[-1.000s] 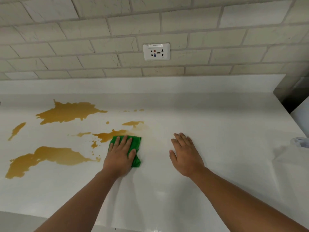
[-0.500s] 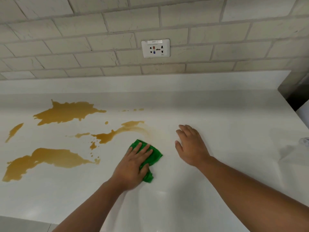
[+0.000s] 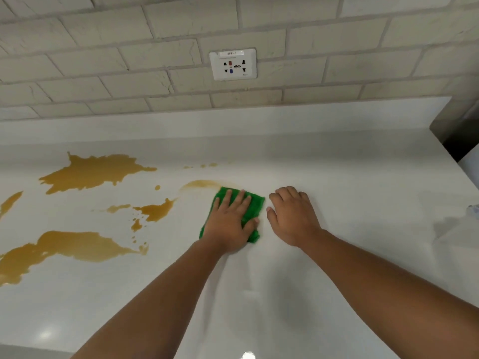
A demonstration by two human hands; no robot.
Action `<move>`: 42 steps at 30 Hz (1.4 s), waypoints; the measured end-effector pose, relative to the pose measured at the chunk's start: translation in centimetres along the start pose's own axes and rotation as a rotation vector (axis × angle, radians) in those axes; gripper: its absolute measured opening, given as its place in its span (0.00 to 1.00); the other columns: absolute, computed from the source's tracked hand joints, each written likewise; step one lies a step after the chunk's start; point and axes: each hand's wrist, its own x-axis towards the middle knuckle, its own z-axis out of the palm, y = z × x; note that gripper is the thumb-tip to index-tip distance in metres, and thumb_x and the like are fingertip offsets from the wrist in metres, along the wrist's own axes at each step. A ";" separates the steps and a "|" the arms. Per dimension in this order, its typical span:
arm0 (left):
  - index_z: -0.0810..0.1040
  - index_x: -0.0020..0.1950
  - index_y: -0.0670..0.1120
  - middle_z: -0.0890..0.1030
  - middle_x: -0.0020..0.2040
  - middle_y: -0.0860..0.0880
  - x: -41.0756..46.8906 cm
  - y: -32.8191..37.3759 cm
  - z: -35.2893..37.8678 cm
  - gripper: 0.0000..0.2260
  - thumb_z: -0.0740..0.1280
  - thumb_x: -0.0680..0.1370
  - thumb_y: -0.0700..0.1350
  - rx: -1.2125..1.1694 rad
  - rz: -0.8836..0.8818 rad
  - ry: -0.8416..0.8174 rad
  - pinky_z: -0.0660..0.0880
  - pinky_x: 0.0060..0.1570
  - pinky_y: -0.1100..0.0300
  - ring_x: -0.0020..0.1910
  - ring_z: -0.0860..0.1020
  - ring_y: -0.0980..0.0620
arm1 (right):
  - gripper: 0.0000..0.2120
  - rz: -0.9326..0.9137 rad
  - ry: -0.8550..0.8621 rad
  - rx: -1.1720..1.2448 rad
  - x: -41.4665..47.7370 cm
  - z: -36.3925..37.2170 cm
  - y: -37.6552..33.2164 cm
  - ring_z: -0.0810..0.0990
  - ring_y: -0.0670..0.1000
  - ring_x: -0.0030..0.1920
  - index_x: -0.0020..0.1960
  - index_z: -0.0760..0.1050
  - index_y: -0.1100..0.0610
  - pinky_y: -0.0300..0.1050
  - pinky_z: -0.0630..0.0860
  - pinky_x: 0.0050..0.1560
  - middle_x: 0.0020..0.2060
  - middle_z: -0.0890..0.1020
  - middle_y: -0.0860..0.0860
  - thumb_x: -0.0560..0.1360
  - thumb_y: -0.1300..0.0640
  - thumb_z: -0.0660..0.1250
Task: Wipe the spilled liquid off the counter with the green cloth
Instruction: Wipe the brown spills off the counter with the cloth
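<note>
socket [image 3: 232,64] label reads perhaps "bpp-1"; left hand [image 3: 229,224] presses flat on green cloth [image 3: 253,206]; right hand [image 3: 293,216] spread flat on tabletop [image 3: 337,281] just beside.

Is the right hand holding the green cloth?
No, the left hand presses the green cloth, while the right hand rests on the counter.

Counter [image 3: 337,177]: smooth, glossy white. Green cloth [image 3: 255,203]: soft, textured fabric. Wall tiles [image 3: 155,60]: matt, veined. Socket plate [image 3: 233,64]: smooth plastic.
</note>
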 end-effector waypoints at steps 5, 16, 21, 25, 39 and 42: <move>0.51 0.80 0.56 0.45 0.79 0.58 -4.1 -3.1 0.3 0.30 0.52 0.79 0.61 -0.067 0.034 -0.002 0.36 0.76 0.53 0.79 0.40 0.51 | 0.24 0.014 0.045 0.058 1.3 0.0 0.4 0.71 0.58 0.65 0.70 0.68 0.58 0.57 0.70 0.64 0.67 0.74 0.55 0.79 0.47 0.53; 0.49 0.81 0.52 0.48 0.81 0.51 6.8 -6.0 -1.9 0.28 0.48 0.82 0.60 0.010 -0.341 0.033 0.43 0.76 0.43 0.79 0.45 0.43 | 0.31 -0.007 -0.003 0.092 1.1 1.4 1.3 0.62 0.59 0.76 0.72 0.69 0.59 0.60 0.59 0.74 0.74 0.68 0.57 0.79 0.43 0.45; 0.51 0.81 0.54 0.48 0.81 0.54 5.1 -1.8 -1.0 0.27 0.47 0.83 0.60 -0.004 -0.030 0.024 0.41 0.77 0.47 0.80 0.43 0.47 | 0.31 -0.016 -0.001 0.083 0.9 1.3 1.3 0.62 0.59 0.75 0.72 0.69 0.59 0.61 0.60 0.74 0.74 0.68 0.57 0.79 0.42 0.46; 0.53 0.80 0.55 0.48 0.80 0.55 0.3 -1.9 0.1 0.27 0.46 0.81 0.61 -0.062 -0.032 0.067 0.41 0.77 0.51 0.80 0.42 0.51 | 0.31 -0.019 -0.020 0.080 0.9 1.3 1.4 0.60 0.58 0.76 0.73 0.67 0.59 0.60 0.59 0.75 0.75 0.66 0.57 0.80 0.42 0.45; 0.51 0.81 0.51 0.49 0.81 0.52 8.4 -2.0 -1.4 0.27 0.49 0.83 0.56 0.015 -0.165 0.064 0.43 0.77 0.44 0.80 0.45 0.43 | 0.31 -0.027 0.086 0.101 2.1 0.5 1.3 0.74 0.59 0.62 0.74 0.63 0.63 0.59 0.71 0.62 0.60 0.78 0.57 0.78 0.44 0.53; 0.55 0.80 0.51 0.52 0.81 0.53 4.9 -1.5 -0.7 0.27 0.50 0.82 0.56 -0.035 0.022 0.066 0.42 0.77 0.49 0.80 0.45 0.47 | 0.29 -0.028 0.112 0.105 4.0 0.0 1.6 0.76 0.59 0.57 0.70 0.68 0.62 0.57 0.73 0.58 0.57 0.80 0.57 0.78 0.45 0.51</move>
